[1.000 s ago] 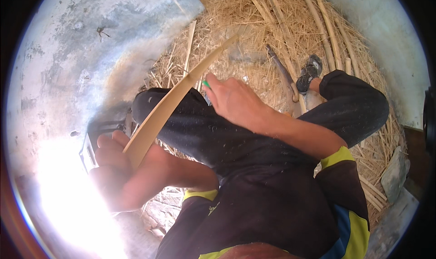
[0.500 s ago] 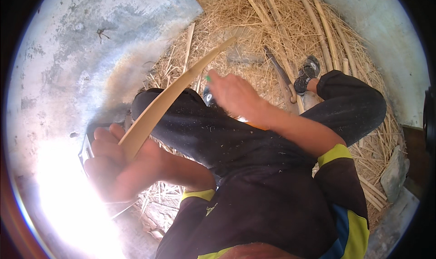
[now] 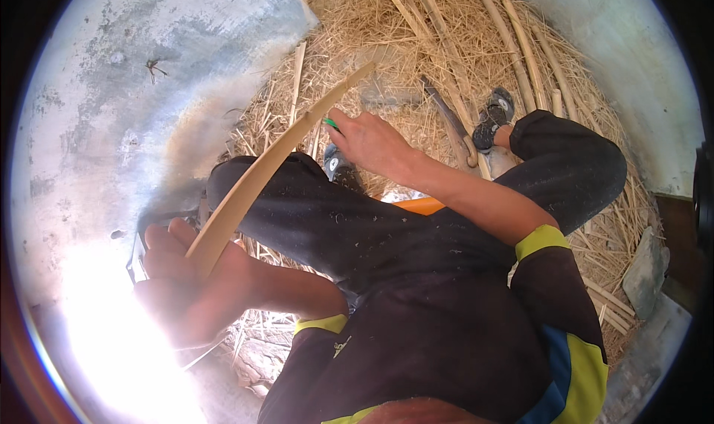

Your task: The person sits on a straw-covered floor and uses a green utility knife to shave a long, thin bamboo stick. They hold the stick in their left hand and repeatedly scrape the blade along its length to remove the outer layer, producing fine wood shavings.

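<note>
A long, flat, pale bamboo strip [image 3: 262, 172] slants up and away from my left hand [image 3: 195, 290], its far end tapering over the straw. My left hand is closed around the near end, palm partly washed out by glare. Close beside the strip's upper half is my right hand [image 3: 374, 147], fingers curled and pinched on a small green object [image 3: 329, 123] whose kind I cannot make out. The green object's tip points toward the strip; whether they touch is unclear.
My legs [image 3: 312, 201] are bent over straw litter [image 3: 357, 22]. A long knife [image 3: 448, 111] with a wooden handle lies by my right shoe [image 3: 492, 119]. Several poles [image 3: 513, 41] lie at the far right. An orange thing [image 3: 422, 205] shows between my legs. A grey wall [image 3: 97, 111] stands left.
The whole view has shifted slightly. My right hand is turned a little, and more of the green object shows at its fingertips. Both hands keep their hold.
</note>
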The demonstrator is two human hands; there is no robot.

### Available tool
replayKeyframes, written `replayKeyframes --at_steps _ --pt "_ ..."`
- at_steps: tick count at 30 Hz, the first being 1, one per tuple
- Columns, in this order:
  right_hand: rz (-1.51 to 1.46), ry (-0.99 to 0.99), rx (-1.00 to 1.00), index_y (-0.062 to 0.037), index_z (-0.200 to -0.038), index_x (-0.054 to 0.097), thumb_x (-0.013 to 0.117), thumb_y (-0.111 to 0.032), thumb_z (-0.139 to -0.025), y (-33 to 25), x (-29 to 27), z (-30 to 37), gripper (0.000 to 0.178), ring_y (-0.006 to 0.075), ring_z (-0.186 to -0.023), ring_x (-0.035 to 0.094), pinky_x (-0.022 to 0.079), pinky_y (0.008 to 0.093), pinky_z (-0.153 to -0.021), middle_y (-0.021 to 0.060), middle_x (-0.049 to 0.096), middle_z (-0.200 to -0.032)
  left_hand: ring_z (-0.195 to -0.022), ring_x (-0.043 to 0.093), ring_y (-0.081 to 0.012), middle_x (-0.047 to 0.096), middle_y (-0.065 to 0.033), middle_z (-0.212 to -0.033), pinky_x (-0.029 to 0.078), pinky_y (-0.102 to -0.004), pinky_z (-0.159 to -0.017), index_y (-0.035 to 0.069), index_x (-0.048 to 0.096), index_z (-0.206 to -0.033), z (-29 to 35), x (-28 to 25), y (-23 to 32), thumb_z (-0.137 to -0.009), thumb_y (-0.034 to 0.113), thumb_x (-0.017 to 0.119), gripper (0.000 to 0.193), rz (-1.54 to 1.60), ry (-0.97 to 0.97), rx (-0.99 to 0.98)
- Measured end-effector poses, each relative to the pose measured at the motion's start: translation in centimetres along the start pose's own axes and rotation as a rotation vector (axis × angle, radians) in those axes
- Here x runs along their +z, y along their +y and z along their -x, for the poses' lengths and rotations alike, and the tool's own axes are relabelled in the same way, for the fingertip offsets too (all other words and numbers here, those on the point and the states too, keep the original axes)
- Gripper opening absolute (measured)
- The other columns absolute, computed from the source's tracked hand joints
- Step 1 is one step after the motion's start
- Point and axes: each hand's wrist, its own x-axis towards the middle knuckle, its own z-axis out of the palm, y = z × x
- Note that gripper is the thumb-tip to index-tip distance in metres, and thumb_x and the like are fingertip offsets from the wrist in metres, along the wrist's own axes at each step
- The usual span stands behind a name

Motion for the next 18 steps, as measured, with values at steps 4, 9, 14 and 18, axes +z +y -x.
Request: replayKeyframes --at_steps 4,9,14,18 --pt "0.189 0.115 0.039 0.0017 -0.096 0.052 0.048 -0.022 -0.091 3.8 0.3 -1.7 0.025 0.04 -0.057 0.059 0.047 0.0487 -0.054 0.0242 0.054 -0.056 -0.051 0.036 -0.0182 0.018 -0.0015 -0.049 0.04 -0.0294 -0.057 0.015 0.021 -0.052 -0.4 0.2 0.3 -0.079 0.039 0.04 0.041 0.258 0.001 -0.099" --pt "0.056 0.015 0.112 0.0024 -0.099 0.052 0.046 -0.021 -0.091 3.3 1.6 -1.4 0.026 0.0402 -0.069 0.061 0.049 0.0483 -0.063 0.0261 0.06 -0.071 -0.051 0.037 -0.0185 0.018 -0.0015 -0.05 0.04 -0.028 -0.055 0.015 0.023 -0.053 -0.8 -1.2 -2.0 -0.079 0.038 0.043 0.04 0.508 0.048 -0.251" --pt "0.257 -0.019 0.274 0.0023 -0.103 0.053 0.044 -0.019 -0.09 12.5 2.2 -2.5 0.026 0.0423 -0.079 0.062 0.051 0.0476 -0.067 0.0284 0.061 -0.082 -0.051 0.033 -0.0168 0.014 -0.0001 -0.051 0.038 -0.0252 -0.051 0.014 0.023 -0.053 -1.7 -2.3 -3.6 -0.079 0.034 0.043 0.039 0.807 -0.144 -0.199" --pt "0.137 -0.055 0.315 0.0042 -0.1 0.056 0.046 -0.027 -0.089 8.2 -0.6 -1.3 0.035 0.0415 -0.085 0.061 0.05 0.0476 -0.075 0.0263 0.063 -0.088 -0.05 0.028 -0.0149 0.012 0.001 -0.05 0.032 -0.0248 -0.048 0.016 0.019 -0.051 -1.5 -3.2 -5.9 -0.079 0.033 0.043 0.041 0.582 -0.098 -0.083"
